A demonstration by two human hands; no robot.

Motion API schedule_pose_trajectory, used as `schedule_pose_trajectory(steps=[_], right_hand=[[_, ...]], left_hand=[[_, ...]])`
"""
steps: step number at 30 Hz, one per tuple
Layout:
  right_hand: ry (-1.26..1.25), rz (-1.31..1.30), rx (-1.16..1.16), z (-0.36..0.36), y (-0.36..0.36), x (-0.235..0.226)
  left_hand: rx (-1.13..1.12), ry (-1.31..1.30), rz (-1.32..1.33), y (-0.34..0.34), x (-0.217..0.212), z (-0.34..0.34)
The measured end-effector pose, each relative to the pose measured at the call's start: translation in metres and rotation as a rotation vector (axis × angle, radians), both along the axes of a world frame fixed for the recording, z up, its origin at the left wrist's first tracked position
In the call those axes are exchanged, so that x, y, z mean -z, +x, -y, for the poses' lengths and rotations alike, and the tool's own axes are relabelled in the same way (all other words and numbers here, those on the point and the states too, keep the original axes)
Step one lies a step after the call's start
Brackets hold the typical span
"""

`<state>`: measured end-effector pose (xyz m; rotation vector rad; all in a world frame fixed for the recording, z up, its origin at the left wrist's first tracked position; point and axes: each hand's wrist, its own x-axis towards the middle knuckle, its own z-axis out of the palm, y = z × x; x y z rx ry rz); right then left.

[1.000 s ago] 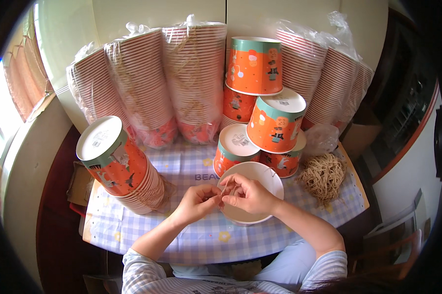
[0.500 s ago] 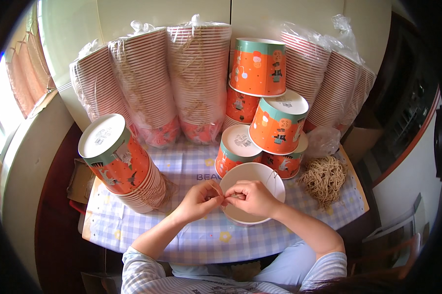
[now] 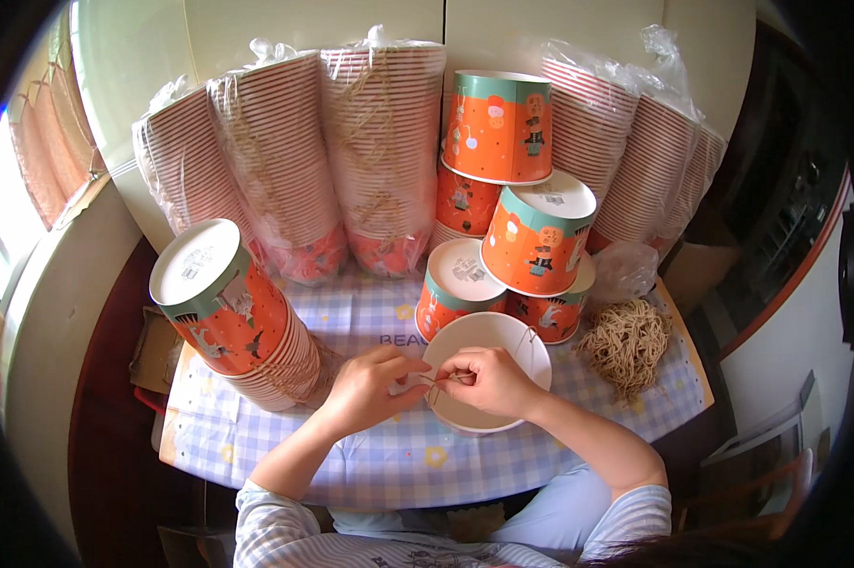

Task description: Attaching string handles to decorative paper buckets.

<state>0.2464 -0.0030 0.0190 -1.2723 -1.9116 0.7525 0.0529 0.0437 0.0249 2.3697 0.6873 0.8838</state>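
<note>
A white-lined paper bucket (image 3: pixel 489 341) stands open on the checked tablecloth (image 3: pixel 370 454) in front of me. My left hand (image 3: pixel 370 386) grips its near left rim, fingers curled. My right hand (image 3: pixel 484 379) rests over the rim and pinches a thin tan string (image 3: pixel 436 381) between thumb and forefinger, close to the left hand's fingertips. A loop of the same string (image 3: pixel 526 339) shows inside the bucket by its far wall.
A pile of tan strings (image 3: pixel 626 346) lies at the right. A leaning stack of orange buckets (image 3: pixel 233 317) sits at the left. Orange buckets (image 3: pixel 536 232) are piled behind, with plastic-wrapped stacks (image 3: pixel 337 156) along the wall.
Both hands stayed at the bucket's near rim, with only small shifts of the fingers on the string. The view moved slightly.
</note>
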Motion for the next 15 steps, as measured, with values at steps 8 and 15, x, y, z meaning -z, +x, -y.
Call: schedule_pose_trajectory(steps=[8,15], right_hand=[[-0.061,-0.034,-0.001,0.0,-0.001,-0.002],[-0.248,-0.209,-0.049,-0.001,0.002,0.0]], left_hand=[[-0.036,0.136,0.045,0.004,0.013,0.0],[0.001,-0.636,0.033,0.009,0.019,0.0]])
